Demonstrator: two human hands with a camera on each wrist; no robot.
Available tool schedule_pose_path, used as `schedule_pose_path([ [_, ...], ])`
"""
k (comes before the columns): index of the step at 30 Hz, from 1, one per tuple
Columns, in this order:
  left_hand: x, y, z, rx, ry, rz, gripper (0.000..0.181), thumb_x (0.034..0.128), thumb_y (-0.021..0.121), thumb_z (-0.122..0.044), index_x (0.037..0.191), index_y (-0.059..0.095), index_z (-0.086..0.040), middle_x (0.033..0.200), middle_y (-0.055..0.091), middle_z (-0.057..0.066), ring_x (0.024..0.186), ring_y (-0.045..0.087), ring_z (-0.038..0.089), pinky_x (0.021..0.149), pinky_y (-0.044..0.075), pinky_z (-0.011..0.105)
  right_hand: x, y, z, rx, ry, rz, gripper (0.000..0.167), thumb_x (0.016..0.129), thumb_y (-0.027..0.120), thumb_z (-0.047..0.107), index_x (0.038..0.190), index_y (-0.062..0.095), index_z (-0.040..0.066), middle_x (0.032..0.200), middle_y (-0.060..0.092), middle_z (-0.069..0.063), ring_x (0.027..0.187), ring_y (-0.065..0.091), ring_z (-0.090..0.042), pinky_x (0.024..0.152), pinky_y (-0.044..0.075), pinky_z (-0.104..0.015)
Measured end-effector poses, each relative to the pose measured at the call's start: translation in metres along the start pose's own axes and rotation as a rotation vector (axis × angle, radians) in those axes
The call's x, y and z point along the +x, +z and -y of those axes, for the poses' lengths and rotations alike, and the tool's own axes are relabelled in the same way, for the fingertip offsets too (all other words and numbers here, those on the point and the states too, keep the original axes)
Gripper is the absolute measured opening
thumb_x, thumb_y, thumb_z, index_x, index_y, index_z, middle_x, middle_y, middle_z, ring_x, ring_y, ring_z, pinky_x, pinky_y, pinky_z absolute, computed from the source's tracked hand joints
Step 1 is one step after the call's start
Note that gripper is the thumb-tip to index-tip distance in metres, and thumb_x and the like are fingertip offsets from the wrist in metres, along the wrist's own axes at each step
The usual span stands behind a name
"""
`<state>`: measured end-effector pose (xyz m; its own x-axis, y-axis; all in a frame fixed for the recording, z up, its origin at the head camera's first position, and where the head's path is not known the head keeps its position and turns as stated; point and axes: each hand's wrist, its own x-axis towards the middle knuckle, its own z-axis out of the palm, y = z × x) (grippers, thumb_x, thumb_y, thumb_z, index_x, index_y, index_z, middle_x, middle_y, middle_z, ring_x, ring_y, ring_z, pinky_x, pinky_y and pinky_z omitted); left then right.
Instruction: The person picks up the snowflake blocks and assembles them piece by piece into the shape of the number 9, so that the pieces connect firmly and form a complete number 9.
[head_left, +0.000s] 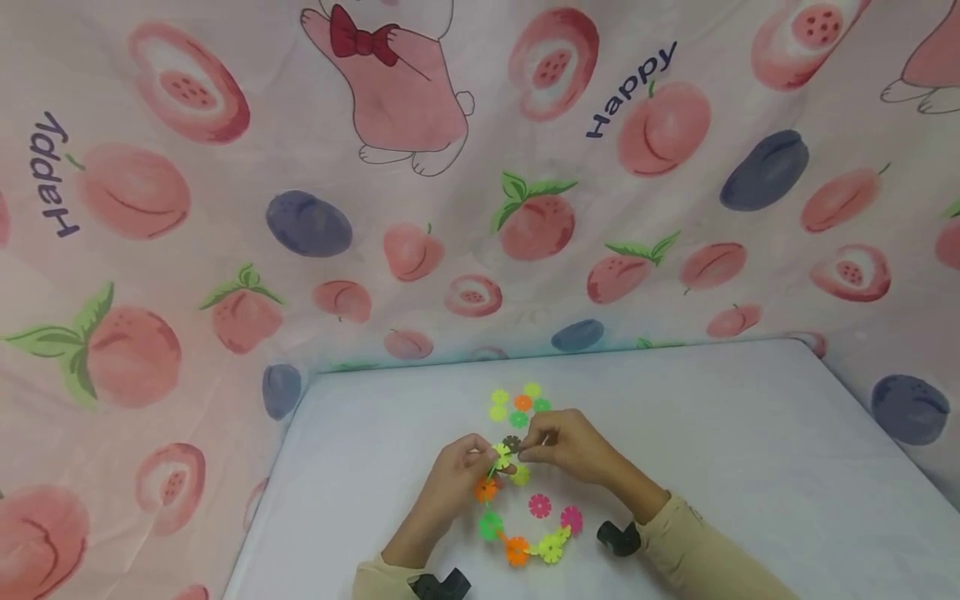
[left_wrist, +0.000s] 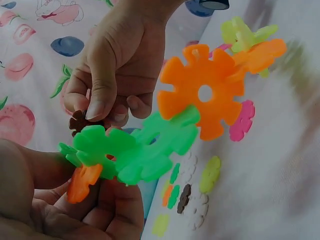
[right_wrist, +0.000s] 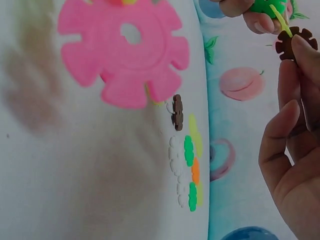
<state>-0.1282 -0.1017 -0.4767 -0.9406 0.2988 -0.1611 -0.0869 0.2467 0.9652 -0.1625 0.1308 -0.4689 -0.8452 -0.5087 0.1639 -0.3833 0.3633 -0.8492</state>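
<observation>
- While the left hand [head_left: 456, 475] curls its fingers around one end of a chain of notched discs [head_left: 491, 525], the right hand [head_left: 568, 446] pinches a brown disc [right_wrist: 286, 48] just beside it, thumb pressed to its face.
- Each chain piece is flat, smooth and plastic-looking, with a petal-like rim; green, orange, yellow and pink ones slot together at angles.
- Within the chain's curve, a loose pink disc [head_left: 540, 505] lies flat on the white desk [head_left: 712, 450].
- Beyond the hands, loose green, orange and yellow discs [head_left: 522, 402] lie clustered.
- Behind the desk hangs creased, fruit-printed cloth [head_left: 510, 150].
</observation>
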Motion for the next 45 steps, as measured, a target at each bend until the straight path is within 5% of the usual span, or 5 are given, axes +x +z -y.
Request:
schedule_pose_path([
  [8,-0.005,-0.003,0.003,-0.107,-0.010,0.051,0.017,0.1068,0.052,-0.021,0.107,0.055,-0.004,0.103,0.078,0.016,0.087,0.077,0.023,0.081,0.052,0.028,0.002,-0.006,-0.012,0.021,0.091,0.055,0.011,0.092,0.077,0.024,0.100,0.076,0.017,0.094,0.075,0.006,0.087,0.068,-0.011,0.080,0.055,-0.030],
  [13,-0.008,-0.009,0.004,-0.123,-0.036,0.038,0.018,0.1083,0.049,-0.022,0.107,0.051,-0.005,0.105,0.078,0.014,0.085,0.076,0.021,0.080,0.050,0.028,0.005,-0.010,-0.020,-0.001,0.176,0.017,0.020,0.096,0.072,0.027,0.108,0.073,0.011,0.097,0.075,-0.008,0.085,0.072,-0.025,0.071,0.056,-0.034],
  [19,-0.009,-0.017,0.006,-0.098,-0.084,0.020,0.019,0.1081,0.048,-0.025,0.107,0.051,-0.006,0.105,0.079,0.010,0.082,0.070,0.019,0.072,0.043,0.027,0.011,-0.005,-0.037,-0.117,0.230,-0.039,0.019,0.094,0.073,0.034,0.104,0.074,0.018,0.091,0.073,0.000,0.076,0.069,-0.014,0.067,0.055,-0.031],
  [29,-0.011,-0.021,0.007,-0.111,-0.094,0.020,0.020,0.1078,0.049,-0.026,0.106,0.051,-0.006,0.106,0.079,0.010,0.079,0.062,0.016,0.071,0.042,0.026,0.020,0.007,-0.058,-0.344,0.305,-0.077,0.020,0.086,0.082,0.023,0.104,0.076,0.017,0.084,0.066,0.006,0.079,0.057,-0.011,0.076,0.050,-0.033],
  [45,-0.007,-0.021,0.009,-0.174,-0.094,0.026,0.021,0.1081,0.048,-0.026,0.105,0.051,-0.006,0.107,0.078,0.012,0.080,0.062,0.018,0.074,0.046,0.027,0.022,0.008,-0.056,-0.375,0.355,-0.064,0.026,0.079,0.088,0.020,0.088,0.064,0.020,0.082,0.061,0.005,0.077,0.054,-0.013,0.072,0.047,-0.032],
])
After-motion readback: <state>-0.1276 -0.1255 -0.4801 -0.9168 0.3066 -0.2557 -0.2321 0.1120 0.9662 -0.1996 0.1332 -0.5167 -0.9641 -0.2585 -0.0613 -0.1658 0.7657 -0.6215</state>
